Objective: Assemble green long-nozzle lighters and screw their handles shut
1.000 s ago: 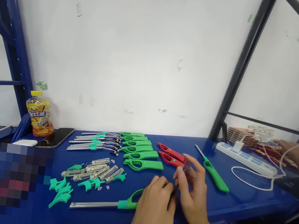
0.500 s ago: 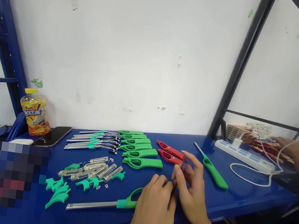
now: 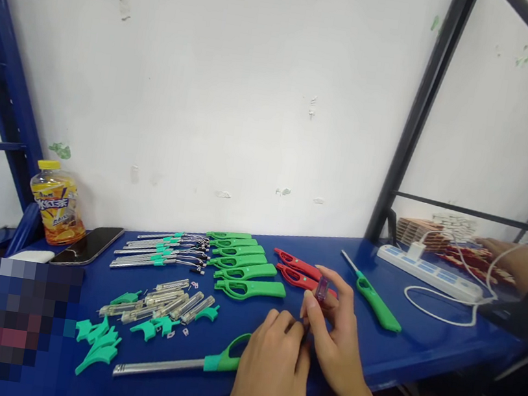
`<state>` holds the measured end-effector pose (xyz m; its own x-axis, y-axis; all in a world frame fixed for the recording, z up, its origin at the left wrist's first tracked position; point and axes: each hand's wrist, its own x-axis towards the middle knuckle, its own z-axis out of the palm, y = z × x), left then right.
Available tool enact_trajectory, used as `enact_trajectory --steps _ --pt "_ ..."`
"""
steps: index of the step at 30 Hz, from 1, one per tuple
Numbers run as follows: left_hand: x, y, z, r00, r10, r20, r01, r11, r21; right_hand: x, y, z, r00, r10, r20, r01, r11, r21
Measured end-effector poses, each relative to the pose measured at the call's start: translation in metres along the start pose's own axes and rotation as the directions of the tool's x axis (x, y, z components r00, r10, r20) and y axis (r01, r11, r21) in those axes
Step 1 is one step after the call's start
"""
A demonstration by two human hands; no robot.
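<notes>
My left hand [image 3: 274, 363] is closed over the handle of a green long-nosed lighter [image 3: 230, 357]. The lighter's metal barrel points left, close above the table, and most of its handle is hidden under my fingers. My right hand [image 3: 336, 329] pinches a screwdriver [image 3: 322, 289] with a translucent purple handle. Its dark shaft runs down toward my left hand, where the tip is hidden. Left of my hands lie clear fuel tanks [image 3: 170, 303], teal triggers [image 3: 98, 345] and small metal clips. Behind them are green handle shells [image 3: 251, 288] and metal barrels with wires [image 3: 157, 255].
Red handle shells [image 3: 297, 262] and an assembled green lighter [image 3: 372, 298] lie to the right. Beyond are a white power strip [image 3: 430, 274] with cables and another person's hand [image 3: 506, 255]. A drink bottle [image 3: 59, 205] and a phone [image 3: 90, 246] stand and lie at left.
The view has shifted slightly, so things on the table appear a little farther left. Both hands keep nearly the same pose and hold the same things.
</notes>
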<state>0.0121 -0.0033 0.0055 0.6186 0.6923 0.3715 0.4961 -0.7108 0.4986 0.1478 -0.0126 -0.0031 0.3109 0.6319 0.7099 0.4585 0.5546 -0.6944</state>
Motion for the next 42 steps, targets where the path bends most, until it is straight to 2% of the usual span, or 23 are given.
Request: enact_trajectory --steps 18,42 --pt "-0.0011 0.0027 -0.0010 1.000 -0.001 0.008 0.001 1.000 0.020 0.0000 0.0035 -0.0013 1.000 -0.008 0.017 0.008 1.000 0.006" --pt "-0.0013 -0.0003 0.0040 0.999 0.030 -0.036 -0.029 0.999 0.039 -0.0007 0.0023 -0.0013 1.000 0.004 0.018 -0.004 1.000 -0.015"
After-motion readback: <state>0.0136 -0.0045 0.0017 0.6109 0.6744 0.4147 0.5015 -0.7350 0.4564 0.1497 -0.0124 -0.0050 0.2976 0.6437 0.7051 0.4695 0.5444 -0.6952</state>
